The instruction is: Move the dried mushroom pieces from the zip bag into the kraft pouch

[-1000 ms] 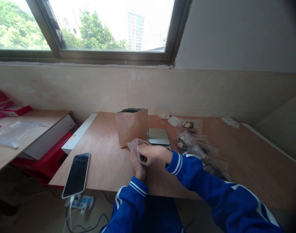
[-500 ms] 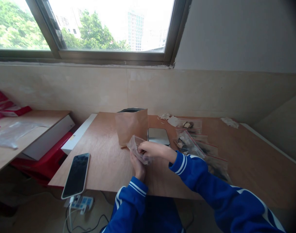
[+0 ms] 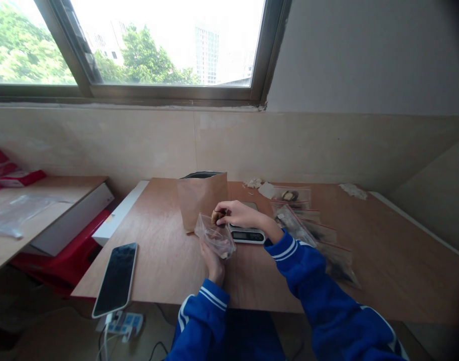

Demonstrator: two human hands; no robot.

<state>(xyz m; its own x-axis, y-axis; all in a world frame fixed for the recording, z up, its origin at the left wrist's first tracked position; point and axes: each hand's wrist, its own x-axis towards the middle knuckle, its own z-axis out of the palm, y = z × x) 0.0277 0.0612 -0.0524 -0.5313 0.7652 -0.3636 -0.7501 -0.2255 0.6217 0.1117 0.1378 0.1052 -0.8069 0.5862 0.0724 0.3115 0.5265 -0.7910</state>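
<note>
My left hand (image 3: pixel 213 264) holds a small clear plastic bag (image 3: pixel 215 237) from below, just above the wooden table (image 3: pixel 165 250). Above the bag's mouth, my right hand (image 3: pixel 240 214) pinches a small brown piece (image 3: pixel 216 216). A small digital scale (image 3: pixel 247 232) lies right behind the hands, partly covered by the right hand. An open brown paper bag (image 3: pixel 202 197) stands upright just behind the clear bag.
Several filled red-zip plastic bags (image 3: pixel 306 225) lie to the right of the scale. A phone (image 3: pixel 115 279) overhangs the table's front left corner, with a cable and power strip (image 3: pixel 120 322) below. A second desk (image 3: pixel 37 215) with plastic and red packets stands at left.
My right hand has come up out of the clear bag with a brown piece and moved slightly toward the paper bag. The view tilted down a little, revealing the scale's display.
</note>
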